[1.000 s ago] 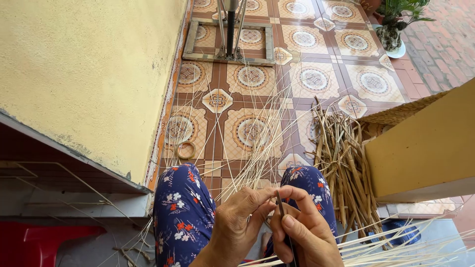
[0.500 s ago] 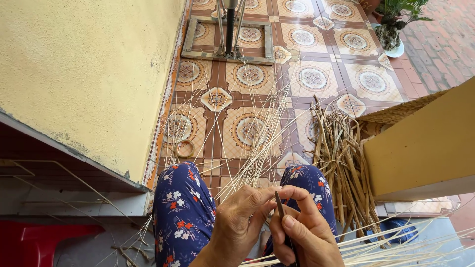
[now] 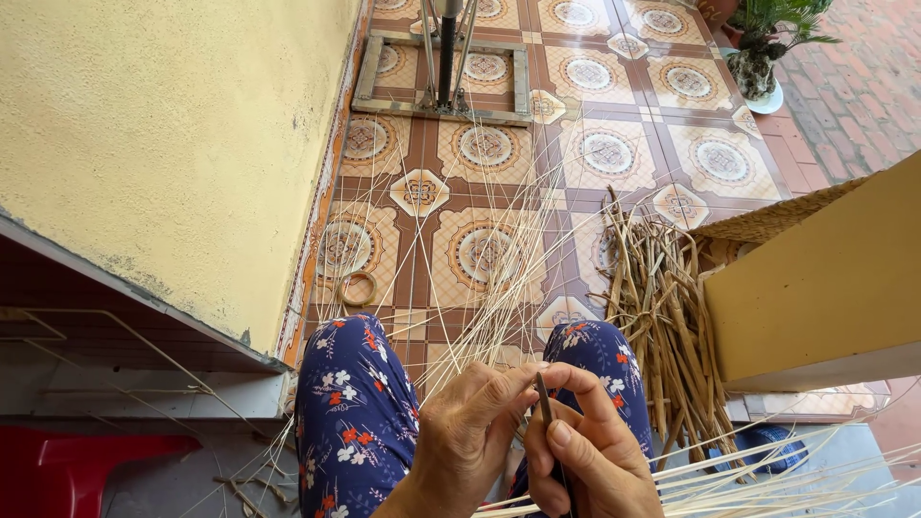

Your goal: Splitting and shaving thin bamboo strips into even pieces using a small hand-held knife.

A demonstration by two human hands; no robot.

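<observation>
While the left hand (image 3: 470,436) pinched thin pale strips (image 3: 480,288) fanning up from the lap, the right hand (image 3: 590,446) gripped a dark blade (image 3: 543,398) upright against them. Yellow wall (image 3: 173,144) crowded the left, a cane bundle (image 3: 662,307) the right; tiled floor (image 3: 537,144) lay open ahead.

Your trousers (image 3: 355,422) are dark blue with small white and red-orange flowers. The strips (image 3: 499,259) you work with are pale straw colour. The tool (image 3: 545,403) between your fingers is dark. At 12 o'clock the floor tiles (image 3: 489,249) are brown and cream with round orange ornaments. At 9 o'clock the wall (image 3: 163,144) is plain yellow. At 3 o'clock the bundle of stalks (image 3: 662,317) is dull brown. At 8 o'clock the stool (image 3: 67,470) is red.
</observation>
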